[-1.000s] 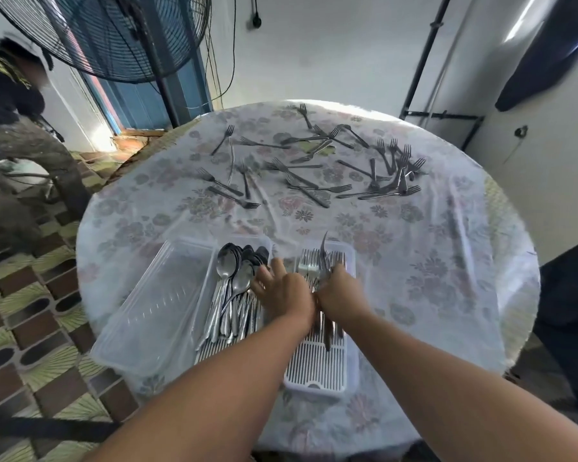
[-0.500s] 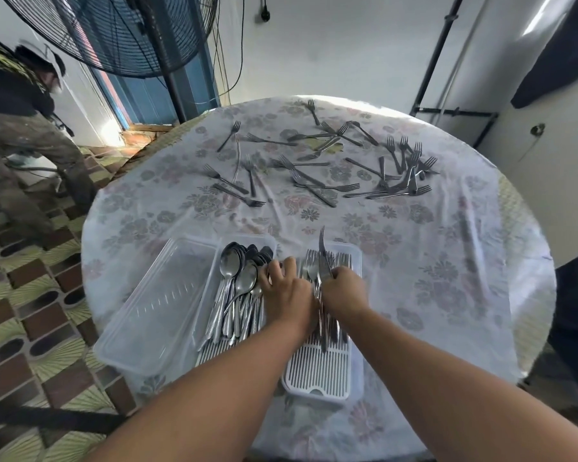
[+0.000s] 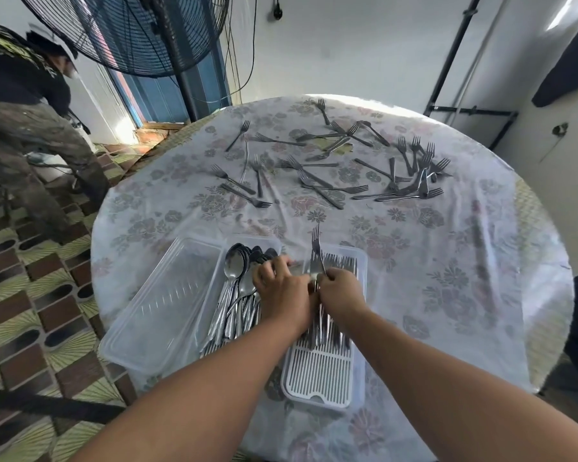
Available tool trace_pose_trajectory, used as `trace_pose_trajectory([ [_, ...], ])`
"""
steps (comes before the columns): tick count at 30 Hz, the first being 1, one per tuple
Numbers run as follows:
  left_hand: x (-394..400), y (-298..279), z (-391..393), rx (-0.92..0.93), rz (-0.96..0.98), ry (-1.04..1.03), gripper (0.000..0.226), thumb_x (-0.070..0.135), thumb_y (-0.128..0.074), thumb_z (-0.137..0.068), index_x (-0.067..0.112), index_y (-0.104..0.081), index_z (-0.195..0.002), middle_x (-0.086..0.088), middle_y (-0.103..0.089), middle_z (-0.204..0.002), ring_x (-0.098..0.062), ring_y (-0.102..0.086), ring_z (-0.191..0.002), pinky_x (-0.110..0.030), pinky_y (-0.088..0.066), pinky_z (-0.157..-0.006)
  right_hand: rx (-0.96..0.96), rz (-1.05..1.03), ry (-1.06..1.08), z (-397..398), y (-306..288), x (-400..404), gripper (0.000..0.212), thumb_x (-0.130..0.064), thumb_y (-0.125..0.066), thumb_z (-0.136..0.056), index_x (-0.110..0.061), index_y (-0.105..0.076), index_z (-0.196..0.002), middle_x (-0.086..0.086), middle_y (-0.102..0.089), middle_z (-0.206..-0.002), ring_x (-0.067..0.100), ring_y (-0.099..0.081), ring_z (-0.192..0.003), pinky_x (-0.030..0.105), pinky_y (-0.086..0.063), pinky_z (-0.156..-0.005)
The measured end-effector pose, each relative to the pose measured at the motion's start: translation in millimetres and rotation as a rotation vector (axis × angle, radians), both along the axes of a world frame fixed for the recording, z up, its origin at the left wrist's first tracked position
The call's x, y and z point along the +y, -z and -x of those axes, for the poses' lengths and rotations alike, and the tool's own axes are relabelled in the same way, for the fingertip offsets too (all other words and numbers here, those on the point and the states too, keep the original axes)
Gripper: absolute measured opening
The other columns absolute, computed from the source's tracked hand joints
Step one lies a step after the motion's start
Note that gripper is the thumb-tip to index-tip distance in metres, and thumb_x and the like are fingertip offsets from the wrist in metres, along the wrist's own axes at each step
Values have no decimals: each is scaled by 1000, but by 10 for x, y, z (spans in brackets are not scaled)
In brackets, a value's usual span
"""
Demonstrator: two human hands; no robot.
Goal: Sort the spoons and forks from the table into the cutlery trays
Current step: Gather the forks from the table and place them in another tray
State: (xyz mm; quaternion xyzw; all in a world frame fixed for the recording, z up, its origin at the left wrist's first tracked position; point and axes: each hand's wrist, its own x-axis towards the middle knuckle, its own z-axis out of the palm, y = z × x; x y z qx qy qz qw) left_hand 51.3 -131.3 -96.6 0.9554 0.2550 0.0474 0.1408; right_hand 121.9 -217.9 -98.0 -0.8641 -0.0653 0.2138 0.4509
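Note:
Two clear cutlery trays lie side by side at the table's near edge. The spoon tray point(image 3: 270, 241) holds several spoons point(image 3: 235, 265). The fork tray point(image 3: 317, 371) has a white slatted insert and a row of forks point(image 3: 342, 261). My right hand point(image 3: 340, 296) pinches one fork point(image 3: 316, 243) by the handle, tines pointing up and away over the fork tray. Beside it, my left hand point(image 3: 281, 288) presses on the forks at that tray's left edge, fingers stretched forward. Many loose forks point(image 3: 317, 185) are scattered across the far half of the table.
An empty clear tray point(image 3: 161, 301) sits left of the spoon tray, overhanging the round table's floral cloth point(image 3: 447, 261). A person point(image 3: 20, 105) bends over at the far left by a big standing fan point(image 3: 131, 31). A tiled floor lies to the left and a wall to the right.
Both hands stay together over the fork tray. The held fork's tines have risen and tilted slightly to the left.

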Motion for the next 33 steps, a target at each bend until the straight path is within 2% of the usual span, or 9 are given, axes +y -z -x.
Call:
trace_pose_trajectory([
  [3,-54,-10,-47,5,-18,-36,16,44,-66,-94,34,-76,-103,-1,-35,-140,-30,-21,-127,-53,-11,-117,-98,73,-14,-18,-24,-52,33,-14,-45,-102,-15,-55,-71,0,-59,-69,18,-51,-64,26,-30,-52],
  [6,-51,-36,-68,-4,46,-106,10,39,-69,-93,31,-75,-95,-2,-35,-145,-31,-21,-131,-55,-15,-117,-225,107,-18,-21,-89,-106,29,-19,-39,-105,-13,-66,-114,7,-68,-98,21,-56,-80,29,-38,-62],
  [8,-44,-51,-80,3,7,-80,14,33,-63,-95,27,-75,-92,-4,-35,-145,-32,-21,-133,-55,-12,-118,-311,131,-66,3,-144,-150,42,-21,-38,-105,-16,-53,-144,9,-62,-113,24,-57,-90,32,-41,-71],
  [10,-37,-61,-98,-5,-61,-53,16,30,-61,-93,25,-75,-88,-5,-36,-144,-32,-21,-132,-55,-9,-118,-353,166,-105,51,-192,-181,52,-22,-39,-105,-23,-39,-156,8,-56,-125,28,-59,-105,34,-42,-75],
  [14,-46,-60,-113,39,-212,25,6,32,-70,-88,27,-71,-90,-9,-41,-137,-35,-30,-129,-56,-16,-118,-441,445,-133,194,-171,-250,55,-33,-35,-102,-29,-35,-157,6,-56,-130,30,-55,-121,45,-39,-95],
  [19,-26,-21,-63,53,-220,244,39,27,-65,-96,38,-59,-133,-11,-30,-149,-37,-23,-136,-54,-12,-122,-428,665,-262,427,-123,-296,68,-38,-34,-97,-37,-15,-162,-1,-54,-144,24,-50,-124,44,-25,-91],
  [24,67,-71,37,134,-190,378,40,28,-56,-99,44,-58,-135,-8,-20,-154,-39,-13,-141,-56,-2,-123,-487,764,-288,459,-83,-300,57,-37,-39,-98,-36,-39,-155,-2,-64,-130,23,-52,-124,47,-21,-102],
  [29,25,-109,0,179,-262,401,30,41,-68,-92,34,-68,-121,-8,-20,-156,-40,-12,-144,-57,2,-123,-550,730,-269,457,-115,-375,61,-41,-26,-94,-37,-46,-151,-5,-74,-109,22,-62,-113,50,-17,-112],
  [33,-21,-91,-50,142,-275,353,22,32,-70,-91,30,-68,-113,-10,-24,-151,-38,-16,-141,-56,2,-121,-562,687,-187,471,-149,-413,70,-43,-16,-89,-38,-44,-152,-6,-75,-106,22,-62,-114,50,-19,-112],
])
